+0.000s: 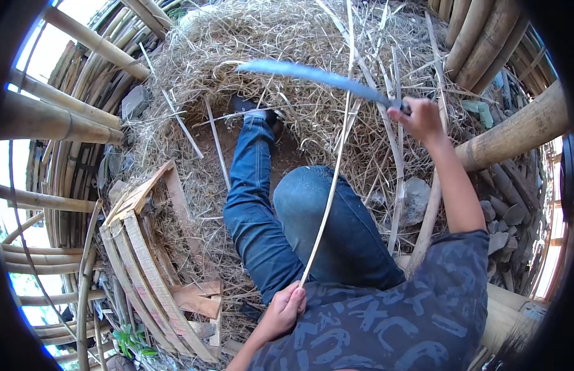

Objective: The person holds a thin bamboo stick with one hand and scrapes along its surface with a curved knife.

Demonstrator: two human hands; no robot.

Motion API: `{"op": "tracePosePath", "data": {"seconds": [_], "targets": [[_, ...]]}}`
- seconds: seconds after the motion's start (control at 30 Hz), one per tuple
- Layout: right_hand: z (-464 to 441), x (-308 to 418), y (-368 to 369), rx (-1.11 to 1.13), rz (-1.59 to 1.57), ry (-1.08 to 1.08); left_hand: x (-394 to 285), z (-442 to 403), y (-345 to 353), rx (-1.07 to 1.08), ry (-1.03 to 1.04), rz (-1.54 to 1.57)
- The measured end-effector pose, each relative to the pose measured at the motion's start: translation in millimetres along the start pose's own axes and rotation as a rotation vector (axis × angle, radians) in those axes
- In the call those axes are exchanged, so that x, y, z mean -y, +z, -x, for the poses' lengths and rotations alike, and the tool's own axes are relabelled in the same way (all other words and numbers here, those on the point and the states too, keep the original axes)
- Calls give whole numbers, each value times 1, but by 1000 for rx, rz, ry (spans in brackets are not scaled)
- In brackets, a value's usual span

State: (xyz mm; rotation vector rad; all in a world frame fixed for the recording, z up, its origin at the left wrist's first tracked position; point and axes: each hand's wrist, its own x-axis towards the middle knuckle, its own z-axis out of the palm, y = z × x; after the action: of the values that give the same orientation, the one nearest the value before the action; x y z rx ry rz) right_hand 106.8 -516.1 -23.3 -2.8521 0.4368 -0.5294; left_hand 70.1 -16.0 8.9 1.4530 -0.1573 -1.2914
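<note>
My right hand (420,119), at the upper right, is wrapped round the dark handle of a long curved blade (311,74). The blade reaches leftward over the straw and looks slightly blurred. Near my lap, my left hand (285,306) is closed on the lower end of a long thin bamboo strip (327,213). The strip rises past my bent knee and up across the straw, crossing the line of the blade; whether the two touch I cannot tell.
Shavings and straw (194,55) cover the ground. A slatted wooden crate (141,272) lies at the lower left. Bamboo poles (515,127) stand on both sides. Loose strips and a grey rock (415,201) lie right of my knee.
</note>
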Motion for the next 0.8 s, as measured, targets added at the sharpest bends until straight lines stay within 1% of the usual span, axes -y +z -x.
{"op": "tracePosePath", "data": {"seconds": [0.07,0.13,0.17,0.2,0.27,0.33,0.4,0.47,0.5,0.6,0.67,0.7,0.77,0.8], "targets": [[10,30,-4,-150,1,-185,-2,-3,2,15,11,-1],[14,48,-15,-70,59,-350,-2,-3,2,33,-4,15],[10,57,-29,-22,157,-423,-2,-3,2,39,-9,8],[8,48,-25,-23,155,-415,-2,-2,2,21,-5,-10],[-6,16,-10,-65,46,-329,-1,3,2,-1,2,-29],[-19,-4,-1,-34,85,138,0,6,3,15,4,105],[-31,-22,1,53,96,328,3,8,4,9,3,112],[-24,-31,11,-153,48,312,5,4,1,5,13,106],[-17,-29,5,-28,14,352,8,3,0,21,10,106],[18,1,3,-16,-125,329,3,-1,0,46,-4,86],[46,22,10,76,-244,336,-3,-2,0,58,5,86],[57,34,12,83,-246,343,-4,-3,0,62,7,93],[74,63,17,6,-328,321,-11,-4,2,44,-7,110],[75,81,17,15,-338,327,-16,-5,3,26,-7,125]]}}
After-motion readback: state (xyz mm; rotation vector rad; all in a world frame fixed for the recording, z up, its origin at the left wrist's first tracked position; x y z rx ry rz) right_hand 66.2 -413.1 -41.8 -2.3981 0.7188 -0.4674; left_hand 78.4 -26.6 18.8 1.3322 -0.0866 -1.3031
